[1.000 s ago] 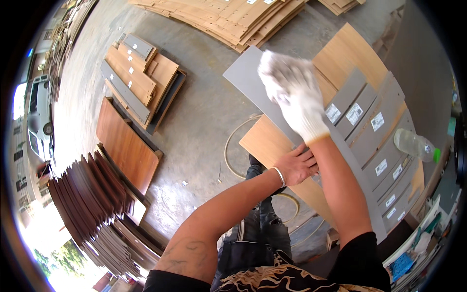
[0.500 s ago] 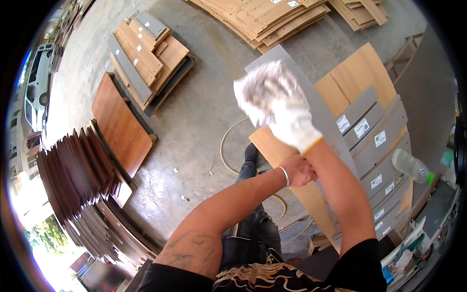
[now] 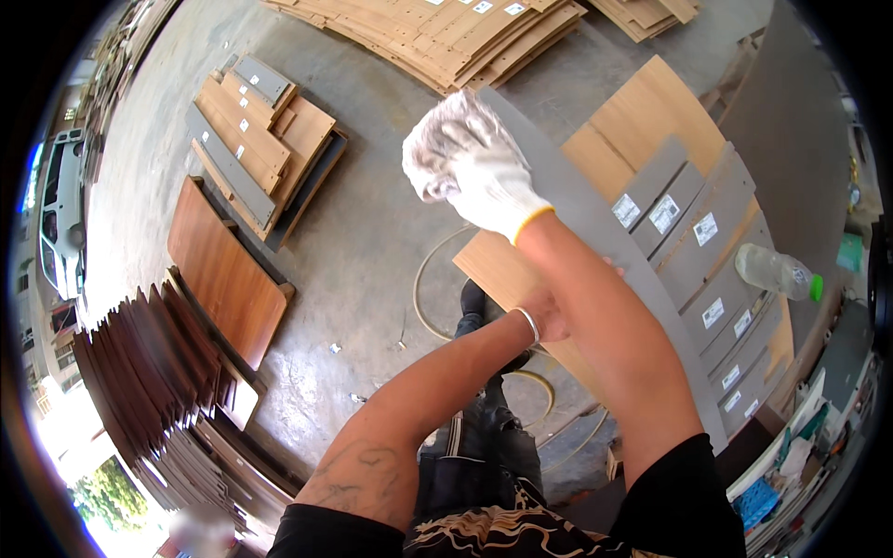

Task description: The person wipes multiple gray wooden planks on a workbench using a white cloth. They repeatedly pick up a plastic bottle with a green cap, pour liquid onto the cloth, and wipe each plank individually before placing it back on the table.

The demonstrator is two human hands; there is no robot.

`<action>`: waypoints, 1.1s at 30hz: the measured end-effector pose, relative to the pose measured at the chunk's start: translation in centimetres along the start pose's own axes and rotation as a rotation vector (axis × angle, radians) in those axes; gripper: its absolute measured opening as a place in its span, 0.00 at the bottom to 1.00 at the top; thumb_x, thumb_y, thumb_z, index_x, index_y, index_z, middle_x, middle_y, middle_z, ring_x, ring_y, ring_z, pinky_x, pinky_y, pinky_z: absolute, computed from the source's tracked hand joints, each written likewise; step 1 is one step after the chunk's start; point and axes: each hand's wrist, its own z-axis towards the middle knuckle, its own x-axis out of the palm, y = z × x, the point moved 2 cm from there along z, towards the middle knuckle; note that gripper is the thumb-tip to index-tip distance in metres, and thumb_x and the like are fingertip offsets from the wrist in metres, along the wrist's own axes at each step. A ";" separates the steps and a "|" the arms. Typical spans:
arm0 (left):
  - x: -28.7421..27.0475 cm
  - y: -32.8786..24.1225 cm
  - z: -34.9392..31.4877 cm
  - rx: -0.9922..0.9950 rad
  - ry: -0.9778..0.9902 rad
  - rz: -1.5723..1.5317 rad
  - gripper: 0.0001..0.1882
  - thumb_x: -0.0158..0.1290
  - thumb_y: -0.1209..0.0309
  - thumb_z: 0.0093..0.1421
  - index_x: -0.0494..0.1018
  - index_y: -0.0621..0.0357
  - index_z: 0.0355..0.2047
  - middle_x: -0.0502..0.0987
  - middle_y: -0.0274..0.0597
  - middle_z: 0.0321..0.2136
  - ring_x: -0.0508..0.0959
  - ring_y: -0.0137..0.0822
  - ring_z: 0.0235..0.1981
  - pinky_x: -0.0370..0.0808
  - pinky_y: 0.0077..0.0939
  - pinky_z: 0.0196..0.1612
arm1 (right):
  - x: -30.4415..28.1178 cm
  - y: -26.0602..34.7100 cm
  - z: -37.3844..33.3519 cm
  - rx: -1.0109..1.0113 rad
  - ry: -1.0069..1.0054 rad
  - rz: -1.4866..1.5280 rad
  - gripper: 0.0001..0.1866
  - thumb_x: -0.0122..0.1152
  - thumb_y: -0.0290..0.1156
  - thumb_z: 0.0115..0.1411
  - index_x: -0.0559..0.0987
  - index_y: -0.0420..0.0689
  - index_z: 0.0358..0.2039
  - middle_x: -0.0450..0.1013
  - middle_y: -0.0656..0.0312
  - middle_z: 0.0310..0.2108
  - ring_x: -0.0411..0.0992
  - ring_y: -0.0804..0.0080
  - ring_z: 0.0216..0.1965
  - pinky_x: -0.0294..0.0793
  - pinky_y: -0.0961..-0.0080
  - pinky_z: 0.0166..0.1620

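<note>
My right hand [image 3: 488, 181], in a white knitted glove with a yellow cuff, grips a wadded white and brownish cloth [image 3: 446, 139]. It is at the far left edge of a long grey board [image 3: 595, 191], which runs slantwise from there toward me. My bare left hand [image 3: 551, 314], with a band at the wrist, holds that board by its left side. My right forearm crosses over and hides most of its fingers; a few fingertips show beyond. A light wood board [image 3: 502, 270] lies under the grey one.
Labelled grey panels [image 3: 698, 242] and a clear bottle with a green cap [image 3: 777, 272] lie at right. Wooden board stacks [image 3: 446, 37] stand on the floor ahead, more panels [image 3: 246, 139] at left. Dark brown boards [image 3: 149, 372] stand in a row. A hose [image 3: 423, 288] curls near my foot.
My right hand has moved left with the cloth, toward the board's far left edge. My left hand stays at the board's side. The view has shifted slightly.
</note>
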 end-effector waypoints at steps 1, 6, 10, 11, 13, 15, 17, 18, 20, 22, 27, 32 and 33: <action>-0.4 -0.4 -0.7 0.052 -0.021 0.441 0.32 0.37 0.50 0.76 0.56 0.48 0.75 0.56 0.35 0.77 0.58 0.40 0.76 0.56 0.44 0.76 | 0.2 0.4 -2.2 -0.029 -0.021 -0.001 0.24 0.50 0.45 0.71 0.78 0.63 0.65 0.67 0.66 0.72 0.54 0.62 0.76 0.38 0.59 0.80; -0.1 -0.3 -1.1 -0.173 0.153 2.497 0.21 0.52 0.60 0.65 0.80 0.38 0.58 0.71 0.33 0.67 0.66 0.43 0.70 0.59 0.54 0.73 | 0.4 -3.7 -12.2 0.085 -0.262 -0.054 0.27 0.54 0.44 0.69 0.73 0.65 0.69 0.65 0.60 0.73 0.56 0.52 0.75 0.42 0.53 0.79; 0.8 -0.4 -1.6 0.426 0.152 2.581 0.19 0.56 0.61 0.63 0.82 0.41 0.54 0.74 0.34 0.63 0.67 0.44 0.69 0.54 0.65 0.74 | 1.2 -6.1 -21.1 0.448 -0.292 -0.060 0.27 0.54 0.49 0.68 0.76 0.63 0.67 0.63 0.56 0.73 0.56 0.48 0.74 0.46 0.53 0.78; 1.6 -0.4 -1.6 0.494 0.108 2.569 0.21 0.56 0.61 0.63 0.81 0.41 0.56 0.73 0.36 0.64 0.66 0.44 0.70 0.52 0.65 0.74 | 1.3 -6.1 -24.0 0.566 -0.326 0.089 0.28 0.54 0.48 0.68 0.74 0.62 0.69 0.61 0.55 0.74 0.56 0.46 0.74 0.47 0.51 0.77; 3.6 -0.8 -1.5 0.634 0.023 2.541 0.24 0.57 0.62 0.64 0.78 0.42 0.60 0.70 0.40 0.67 0.62 0.45 0.73 0.50 0.64 0.75 | 2.2 -5.9 -30.1 0.580 -0.320 0.000 0.30 0.55 0.44 0.69 0.71 0.61 0.71 0.62 0.54 0.73 0.55 0.44 0.74 0.48 0.51 0.77; 4.1 -0.6 -2.1 0.524 -0.005 2.537 0.29 0.56 0.64 0.65 0.72 0.51 0.66 0.65 0.43 0.71 0.58 0.45 0.76 0.47 0.64 0.77 | 3.8 -4.2 -36.4 0.777 -0.400 0.009 0.30 0.56 0.39 0.68 0.71 0.58 0.71 0.64 0.55 0.72 0.55 0.47 0.75 0.48 0.54 0.77; 4.7 -0.7 -2.6 0.456 -0.053 2.542 0.30 0.55 0.67 0.64 0.70 0.56 0.67 0.64 0.44 0.72 0.58 0.46 0.76 0.47 0.64 0.77 | 6.2 -3.8 -42.7 1.054 -0.469 0.059 0.27 0.58 0.30 0.67 0.75 0.49 0.67 0.63 0.52 0.71 0.55 0.54 0.75 0.61 0.59 0.71; 5.1 -0.9 -3.2 0.423 -0.139 2.531 0.31 0.55 0.69 0.63 0.69 0.58 0.67 0.63 0.44 0.73 0.58 0.46 0.76 0.47 0.63 0.77 | 6.8 -4.1 -44.7 1.093 -0.528 0.067 0.27 0.58 0.33 0.68 0.75 0.49 0.67 0.65 0.52 0.70 0.58 0.54 0.73 0.60 0.58 0.72; 5.8 -1.7 -4.5 0.346 -0.311 2.514 0.32 0.53 0.74 0.60 0.68 0.61 0.67 0.63 0.44 0.73 0.57 0.46 0.76 0.47 0.61 0.77 | 7.0 -4.3 -46.0 1.162 -0.700 0.182 0.26 0.57 0.37 0.70 0.75 0.49 0.67 0.69 0.52 0.66 0.64 0.57 0.69 0.60 0.57 0.72; 5.2 -2.5 -6.0 0.378 -0.405 2.571 0.34 0.53 0.76 0.58 0.68 0.61 0.68 0.62 0.45 0.73 0.57 0.46 0.77 0.48 0.59 0.77 | 3.7 -3.6 -40.7 1.170 -0.976 0.490 0.24 0.58 0.40 0.71 0.76 0.45 0.63 0.73 0.52 0.62 0.70 0.59 0.63 0.65 0.60 0.68; 5.2 0.2 -6.5 0.339 -0.440 2.563 0.36 0.54 0.76 0.55 0.67 0.65 0.67 0.61 0.53 0.73 0.54 0.51 0.77 0.50 0.55 0.78 | 1.4 -2.9 -24.2 0.807 -0.672 -0.022 0.26 0.59 0.45 0.69 0.76 0.45 0.62 0.73 0.51 0.61 0.66 0.57 0.65 0.60 0.57 0.69; 5.0 3.1 -10.1 0.057 -0.302 2.493 0.36 0.55 0.75 0.53 0.67 0.66 0.65 0.62 0.55 0.72 0.53 0.55 0.77 0.49 0.56 0.77 | 2.3 -1.9 -20.9 0.423 -0.297 -0.069 0.31 0.55 0.45 0.67 0.72 0.54 0.70 0.65 0.58 0.72 0.52 0.58 0.77 0.38 0.53 0.79; 4.7 3.5 -11.6 0.082 -0.301 2.486 0.36 0.55 0.75 0.53 0.68 0.65 0.65 0.62 0.55 0.72 0.53 0.56 0.77 0.48 0.56 0.77 | 3.7 -1.8 -22.1 0.314 -0.260 -0.076 0.31 0.56 0.45 0.66 0.72 0.56 0.70 0.65 0.59 0.72 0.53 0.57 0.77 0.39 0.51 0.79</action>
